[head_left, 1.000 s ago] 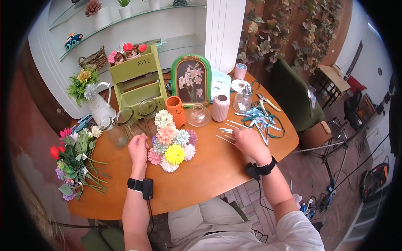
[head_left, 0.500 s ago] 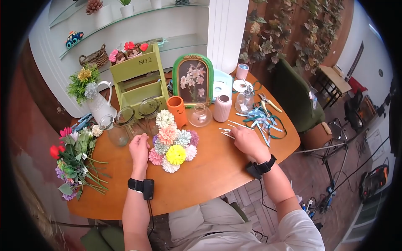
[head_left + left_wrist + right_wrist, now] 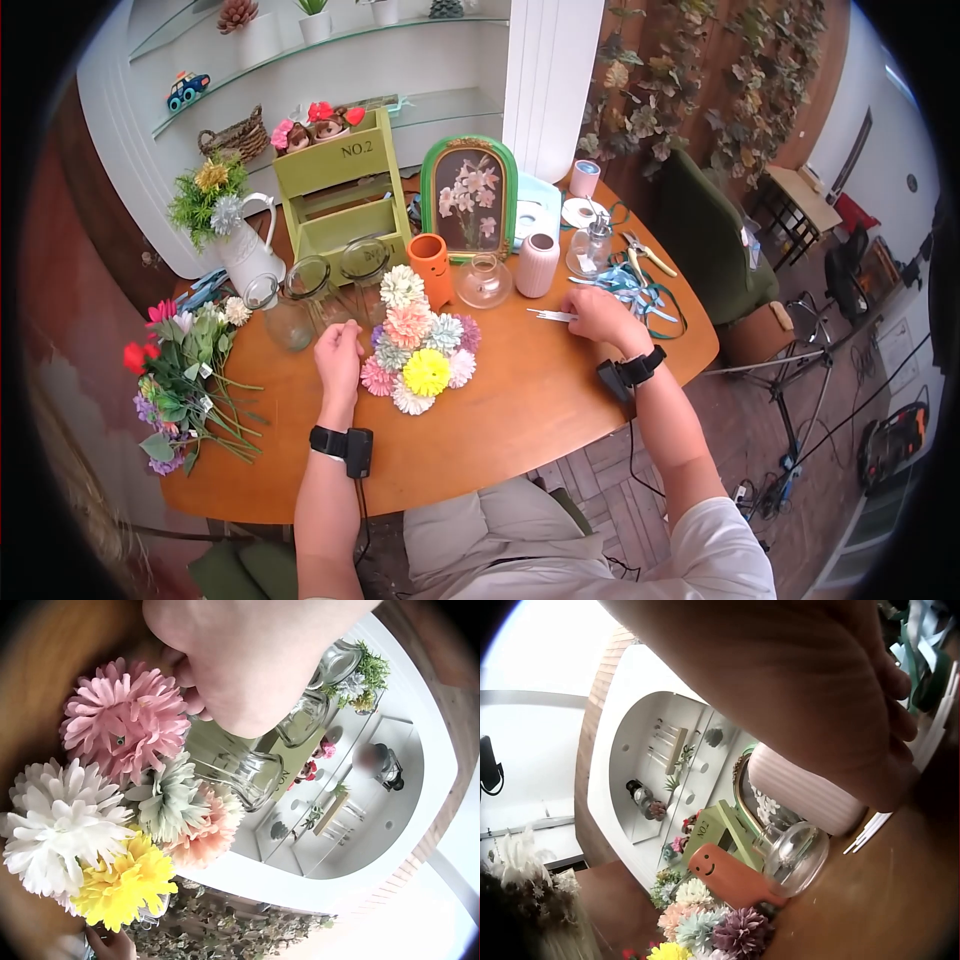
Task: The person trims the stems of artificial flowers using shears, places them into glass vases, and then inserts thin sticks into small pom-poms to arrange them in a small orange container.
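In the head view, the right hand (image 3: 607,320) grips a close bundle of thin white sticks (image 3: 552,315), their ends pointing left; the right wrist view shows the sticks (image 3: 871,829) emerging on both sides of the fingers. The left hand (image 3: 338,362) rests by the table's left-centre with its fingers loosely curled, nothing visible in them. Just right of it lies a cluster of artificial flower heads, including a yellow flower (image 3: 426,372). A pink flower (image 3: 124,720) is beside the left fingers in the left wrist view. Their contact is unclear.
Glass vases (image 3: 310,295), an orange pot (image 3: 428,268) and a pink ribbed vase (image 3: 538,266) stand behind the flowers. Stemmed flowers (image 3: 190,385) lie left; ribbons (image 3: 645,298) and pliers (image 3: 652,256) lie right. A green frame (image 3: 428,205) stands at the back.
The right hand has shifted slightly back across the table. The white sticks, spread apart before, now lie close together. The left hand stays beside the flowers, while the head view has shifted slightly.
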The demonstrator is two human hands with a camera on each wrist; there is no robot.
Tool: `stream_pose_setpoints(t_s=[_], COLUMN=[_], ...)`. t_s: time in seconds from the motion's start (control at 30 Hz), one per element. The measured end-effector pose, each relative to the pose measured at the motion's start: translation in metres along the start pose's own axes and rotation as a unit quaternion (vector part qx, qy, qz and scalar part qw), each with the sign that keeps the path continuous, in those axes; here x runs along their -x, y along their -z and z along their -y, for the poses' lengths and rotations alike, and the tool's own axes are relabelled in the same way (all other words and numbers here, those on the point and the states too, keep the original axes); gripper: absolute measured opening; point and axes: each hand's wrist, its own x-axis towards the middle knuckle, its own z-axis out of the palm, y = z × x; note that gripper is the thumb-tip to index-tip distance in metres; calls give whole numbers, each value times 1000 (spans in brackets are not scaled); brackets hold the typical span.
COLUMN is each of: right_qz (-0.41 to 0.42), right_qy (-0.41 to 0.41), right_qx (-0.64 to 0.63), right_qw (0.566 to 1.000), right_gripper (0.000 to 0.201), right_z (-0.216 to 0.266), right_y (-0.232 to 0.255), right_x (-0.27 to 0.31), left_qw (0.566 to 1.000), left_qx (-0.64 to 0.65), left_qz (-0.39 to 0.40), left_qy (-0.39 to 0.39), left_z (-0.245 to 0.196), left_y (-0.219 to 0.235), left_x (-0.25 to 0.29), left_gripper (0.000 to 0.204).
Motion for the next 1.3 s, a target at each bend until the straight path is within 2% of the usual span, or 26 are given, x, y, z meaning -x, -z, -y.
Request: stream_pose_setpoints(t_s=[0.17,0.27,0.47,0.57,0.67,0.77,0.97,1.07,1.3], right_qz=[-27,-15,-32,-66,-55,-96,-122,-123,-130], right_qy=[8,7,85,154,184,188,170,220,188], right_qx=[22,24,45,55,94,112,70,37,72], right_qw=[999,1000,995,984,977,971,975,967,971], right_gripper=[17,22,39,42,38,32,16,10,9], right_z=[4,6,19,25,32,27,31,29,19], right_y=[-1,1,5,-9,-10,-16,-8,-12,-11], right_x=[4,5,7,-3,-6,-8,1,-2,-1], left_qw=[1000,1000,1000,1000,1000,1000,1000,1000,1000], left_qx=[-4,-4,-11,-12,-6,-2,-8,-6,-6], left_qz=[2,2,-3,-2,-2,-2,4,0,-2], left_qy=[2,3,-1,2,14,9,11,-4,6], left_z=[0,0,-2,-3,-5,-4,-10,-3,-4], left_y=[-1,-1,-3,-4,-1,0,-3,-4,-1], left_x=[-1,-1,0,0,1,0,3,1,2], left_gripper=[25,25,25,25,25,25,25,25,25])
